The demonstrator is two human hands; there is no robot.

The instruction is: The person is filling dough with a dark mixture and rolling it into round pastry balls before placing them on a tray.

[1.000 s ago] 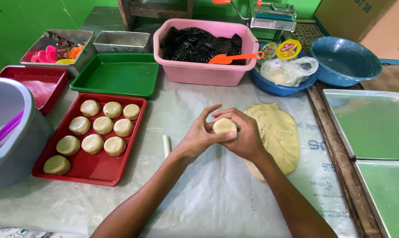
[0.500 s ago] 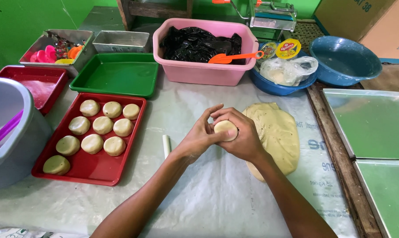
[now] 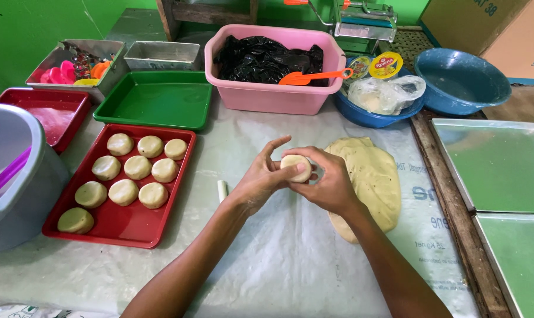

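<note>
Both of my hands meet over the middle of the table around one pale round dough ball point(image 3: 295, 166). My left hand point(image 3: 261, 179) cups it from the left, with the fingers curled over its top. My right hand point(image 3: 329, 185) grips it from the right. Just right of my hands a large flat slab of yellowish dough point(image 3: 373, 176) lies on the plastic-covered table point(image 3: 267, 265). To the left, a red tray point(image 3: 131, 227) carries several flattened dough rounds point(image 3: 137, 168).
A pink tub point(image 3: 273, 97) with black plastic and an orange scoop point(image 3: 311, 76) stands at the back. An empty green tray point(image 3: 155, 100), a second red tray point(image 3: 49, 112), a grey bucket point(image 3: 13, 176), blue bowls point(image 3: 461, 82) and metal sheets point(image 3: 503, 165) ring the work area.
My hands have stayed in place and turned the dough ball between them; my left fingers have shifted over its top.
</note>
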